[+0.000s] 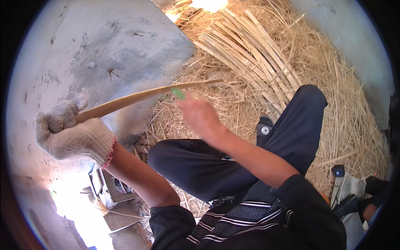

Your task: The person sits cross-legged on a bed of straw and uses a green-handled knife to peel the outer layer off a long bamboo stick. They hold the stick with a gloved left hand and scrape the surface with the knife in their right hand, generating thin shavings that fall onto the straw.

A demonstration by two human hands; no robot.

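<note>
My left hand [77, 139], in a thick grey-white knitted glove with a red cuff edge, is closed round one end of a long, flat strip of wood or bamboo [125, 102]. The strip slants up to the right, slightly curved, and its far end narrows over the straw. My bare right hand [202, 116] is blurred by motion just below the strip's right half. Its fingers look closed on a small green thing [178, 93], which overlaps the strip's lower edge. Blur hides what kind of thing that is.
Beyond my bent knees lies a fanned pile of similar pale strips [254, 54] on loose straw [350, 104]. A grey plastered wall [112, 41] rises on the left. Boxy objects [118, 187] sit below my left forearm. Dark and grey items [352, 193] lie at the lower right.
</note>
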